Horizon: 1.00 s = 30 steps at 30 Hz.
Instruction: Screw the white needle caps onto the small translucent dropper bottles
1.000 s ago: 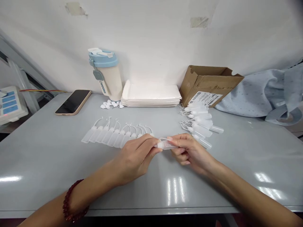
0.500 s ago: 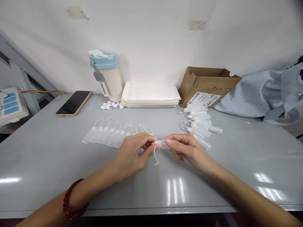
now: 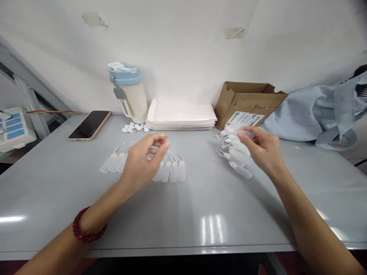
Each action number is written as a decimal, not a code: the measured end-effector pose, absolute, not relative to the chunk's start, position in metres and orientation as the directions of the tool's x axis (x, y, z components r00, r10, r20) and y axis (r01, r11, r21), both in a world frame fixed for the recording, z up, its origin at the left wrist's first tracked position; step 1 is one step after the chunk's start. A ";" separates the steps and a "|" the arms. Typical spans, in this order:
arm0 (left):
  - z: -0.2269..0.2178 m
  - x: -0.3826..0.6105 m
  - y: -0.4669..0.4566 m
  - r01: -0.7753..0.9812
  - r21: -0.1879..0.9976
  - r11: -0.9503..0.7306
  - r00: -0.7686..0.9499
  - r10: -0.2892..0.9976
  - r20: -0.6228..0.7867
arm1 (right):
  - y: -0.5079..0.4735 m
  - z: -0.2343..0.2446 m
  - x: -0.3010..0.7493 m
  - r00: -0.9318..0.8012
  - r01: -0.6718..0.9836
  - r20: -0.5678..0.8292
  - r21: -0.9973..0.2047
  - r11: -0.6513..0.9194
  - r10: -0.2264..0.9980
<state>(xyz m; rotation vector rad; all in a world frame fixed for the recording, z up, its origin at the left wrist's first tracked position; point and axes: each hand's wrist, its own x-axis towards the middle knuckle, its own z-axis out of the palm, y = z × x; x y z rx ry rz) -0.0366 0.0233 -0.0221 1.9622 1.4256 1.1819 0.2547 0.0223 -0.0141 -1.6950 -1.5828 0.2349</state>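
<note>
The right hand (image 3: 262,149) pinched a bottle (image 3: 233,131) between thumb and fingers at the far end of a heap (image 3: 239,156), near the box (image 3: 252,103). The left hand (image 3: 143,158) was half-curled, thumb and fingertips apart, over a row (image 3: 173,172), hiding its middle; the row's right end lay between the hands, well apart from the heap.

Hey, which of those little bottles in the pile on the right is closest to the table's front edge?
The bottle at the near end of the pile; the others there lie farther back, toward the cardboard box.
</note>
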 end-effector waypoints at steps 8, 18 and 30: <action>-0.025 -0.073 0.063 0.655 0.698 -0.288 -0.065 0.899 0.433 | 0.045 -0.039 0.291 0.237 0.943 0.397 -0.314 -0.112 0.887; -0.027 -0.146 0.101 0.875 0.468 -0.124 -0.082 0.915 0.396 | 0.034 -0.038 0.274 0.201 0.969 0.575 -0.233 -0.077 0.793; -0.050 -0.141 0.130 0.914 0.362 -0.186 0.055 0.937 0.344 | 0.024 -0.039 0.249 -0.022 0.969 0.671 -0.167 0.180 0.741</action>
